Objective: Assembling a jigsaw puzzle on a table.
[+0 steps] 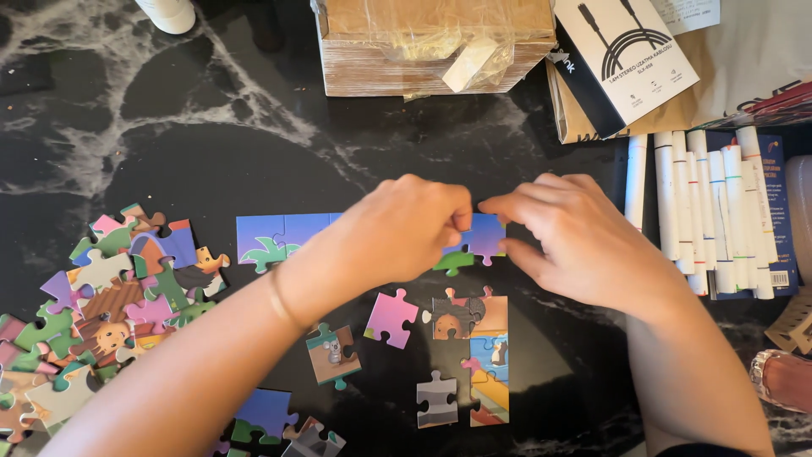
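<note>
While both hands meet at mid-frame, the left hand (404, 230) and right hand (577, 241) pinch a purple puzzle piece (485, 237) between them, at the right end of the joined blue row (275, 237) lying left-to-right on the desk (169, 127).

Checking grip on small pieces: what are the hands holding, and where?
Both hands pinch a blue-purple puzzle piece at its top edge, fingertips meeting there.

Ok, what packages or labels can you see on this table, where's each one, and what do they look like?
Cardboard box: top centre, brown, wrapped in clear film.
Cable box: top right, flat, white with black side and a black cable drawing.
Marker pack: right edge, dark blue, under a row of white markers, small white barcode label.
</note>
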